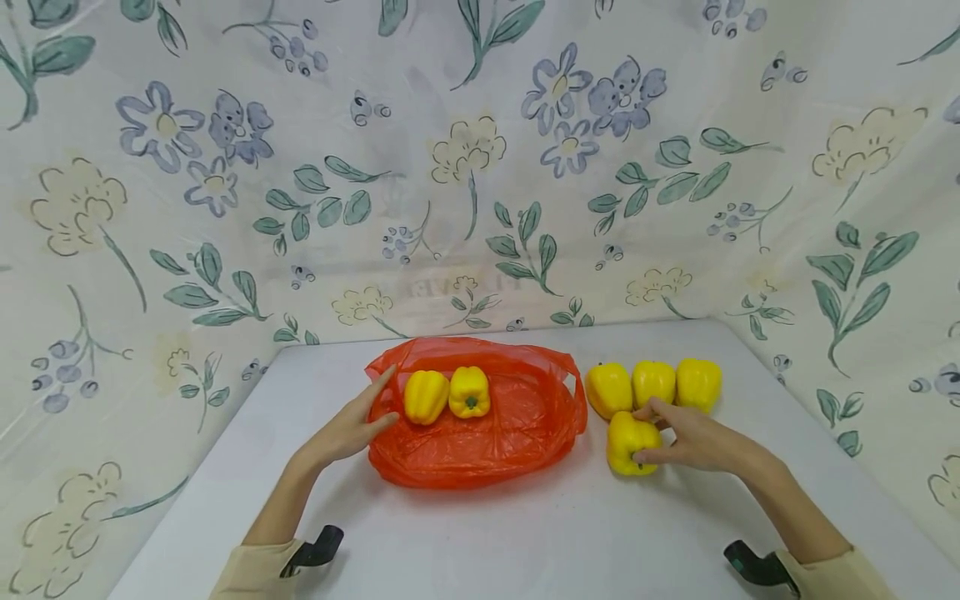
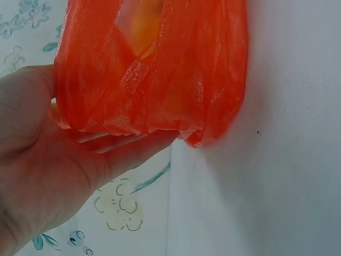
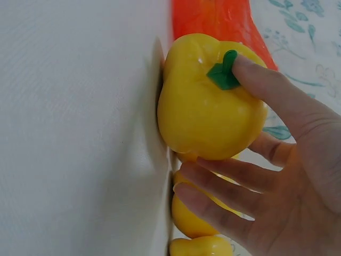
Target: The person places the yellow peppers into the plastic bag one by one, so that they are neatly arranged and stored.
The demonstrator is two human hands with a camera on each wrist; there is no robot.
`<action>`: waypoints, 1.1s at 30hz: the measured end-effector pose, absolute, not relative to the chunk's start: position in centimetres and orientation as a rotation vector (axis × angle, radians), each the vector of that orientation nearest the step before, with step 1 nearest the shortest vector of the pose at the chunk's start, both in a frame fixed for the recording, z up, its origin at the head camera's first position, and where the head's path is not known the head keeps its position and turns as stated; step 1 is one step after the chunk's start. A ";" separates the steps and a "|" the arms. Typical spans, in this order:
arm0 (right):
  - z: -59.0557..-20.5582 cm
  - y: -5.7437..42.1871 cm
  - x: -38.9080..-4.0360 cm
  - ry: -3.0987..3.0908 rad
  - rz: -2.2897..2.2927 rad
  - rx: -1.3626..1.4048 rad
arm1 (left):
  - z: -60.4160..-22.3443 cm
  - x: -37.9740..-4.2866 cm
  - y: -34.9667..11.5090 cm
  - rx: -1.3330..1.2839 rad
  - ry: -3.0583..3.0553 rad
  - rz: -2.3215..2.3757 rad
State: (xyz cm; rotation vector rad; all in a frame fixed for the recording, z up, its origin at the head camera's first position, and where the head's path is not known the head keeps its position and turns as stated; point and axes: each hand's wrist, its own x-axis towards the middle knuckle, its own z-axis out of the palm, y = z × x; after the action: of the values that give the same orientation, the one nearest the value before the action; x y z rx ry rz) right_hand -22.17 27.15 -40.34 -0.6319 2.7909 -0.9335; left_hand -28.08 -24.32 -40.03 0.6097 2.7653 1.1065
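Note:
My right hand (image 1: pixel 693 437) pinches a yellow bell pepper (image 1: pixel 624 446) on the table. In the right wrist view, the thumb lies against its green stem (image 3: pixel 225 73), with the index finger partly hidden behind it. At the left side of a red plastic bag (image 1: pixel 517 421), my left hand (image 1: pixel 347 429) rests with fingers extended along the bag's outside. The bag stands spread wide, and two yellow bell peppers, a left one (image 1: pixel 426 398) and a right one (image 1: pixel 469 387), sit within it. In the left wrist view, straight fingers (image 2: pixel 138 152) touch the crumpled red plastic.
Behind the held pepper stand three more yellow bell peppers in a row: left (image 1: pixel 609 388), middle (image 1: pixel 654 382) and right (image 1: pixel 699 385). Everything rests on a white table (image 1: pixel 480 542). A floral curtain (image 1: pixel 420 183) surrounds its back and sides. Black wrist mounts (image 1: pixel 318 546) show at both sleeves.

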 end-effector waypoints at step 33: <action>-38.4 27.1 -22.1 2.866 -0.839 -0.651 | -40.1 -28.2 -25.0 0.608 2.764 1.125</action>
State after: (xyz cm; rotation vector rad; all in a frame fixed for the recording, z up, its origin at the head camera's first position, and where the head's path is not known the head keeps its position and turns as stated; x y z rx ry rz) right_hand -22.11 27.08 -38.36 -0.6514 2.8655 -0.8393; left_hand -28.24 -25.05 -40.13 0.6081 2.7637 1.1245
